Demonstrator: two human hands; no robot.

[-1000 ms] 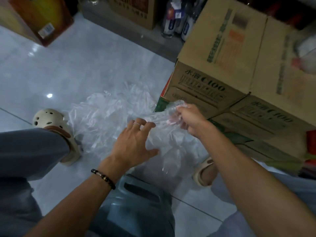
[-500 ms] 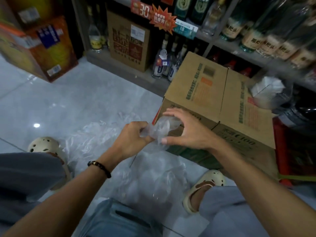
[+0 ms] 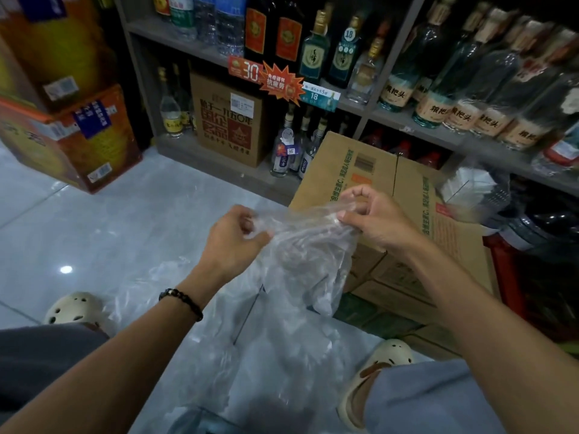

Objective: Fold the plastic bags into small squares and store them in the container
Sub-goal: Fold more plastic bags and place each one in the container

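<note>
We log, left to right: our left hand pinching one upper corner of a clear plastic bag; the bag hanging above the loose bags on the floor; our right hand pinching the other corner, before a cardboard box.
</note>
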